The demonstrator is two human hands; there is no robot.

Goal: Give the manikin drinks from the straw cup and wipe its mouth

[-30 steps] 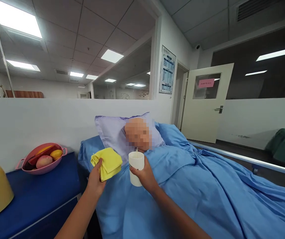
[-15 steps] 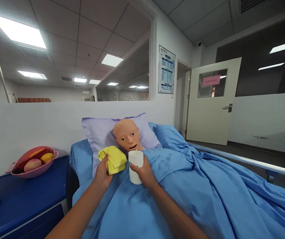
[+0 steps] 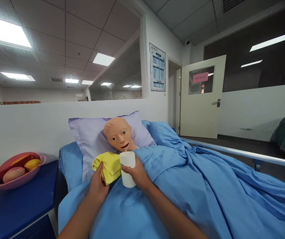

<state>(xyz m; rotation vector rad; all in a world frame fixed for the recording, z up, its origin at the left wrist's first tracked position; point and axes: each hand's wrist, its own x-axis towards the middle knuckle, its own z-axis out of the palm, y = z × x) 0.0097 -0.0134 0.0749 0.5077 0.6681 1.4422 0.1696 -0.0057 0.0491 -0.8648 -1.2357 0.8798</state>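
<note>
One yellow cloth (image 3: 111, 167) is clamped in left fingers (image 3: 99, 168), one cup (image 3: 128, 160) in right fingers (image 3: 127, 170).

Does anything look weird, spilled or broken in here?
The head on the pillow looks odd: it seems a doll's. Dark scuffs mark the white wall right of the door, as if scraped. No spill shows around the cup.

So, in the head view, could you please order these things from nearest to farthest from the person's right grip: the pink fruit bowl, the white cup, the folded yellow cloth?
From the right grip:
1. White cup: held in it.
2. Folded yellow cloth: just to the left, in the left grip.
3. Pink fruit bowl: far left, on the blue cabinet.
</note>
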